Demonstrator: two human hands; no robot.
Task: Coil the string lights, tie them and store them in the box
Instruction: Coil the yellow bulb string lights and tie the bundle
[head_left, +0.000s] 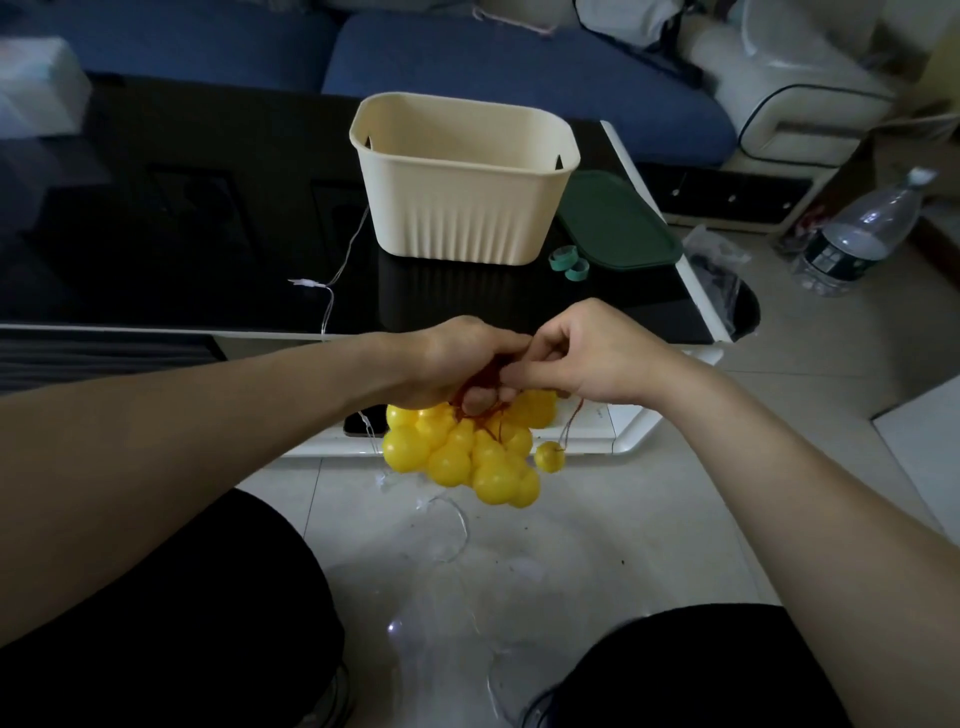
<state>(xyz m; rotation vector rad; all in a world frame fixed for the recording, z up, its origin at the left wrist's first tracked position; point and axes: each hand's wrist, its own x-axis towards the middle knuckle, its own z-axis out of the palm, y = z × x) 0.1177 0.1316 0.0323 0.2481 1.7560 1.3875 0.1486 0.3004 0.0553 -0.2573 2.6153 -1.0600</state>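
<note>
A bunch of yellow ball string lights (467, 457) on reddish-brown wire hangs below my hands, in front of the table's near edge. My left hand (457, 364) grips the gathered wire loops from above. Touching it on the right, my right hand (576, 353) pinches the wire. One yellow ball (549, 456) dangles apart on its own strand at the right. The cream ribbed box (462, 208) stands open on the black table, beyond my hands. Two green tie loops (569, 262) lie by the box's right corner.
A dark green lid (618, 228) lies right of the box. A clear-wire light string (332, 280) trails from the black table (208, 234) down to the tiled floor (441, 530). A water bottle (862, 234) stands on the floor at right. A blue sofa (467, 57) is behind.
</note>
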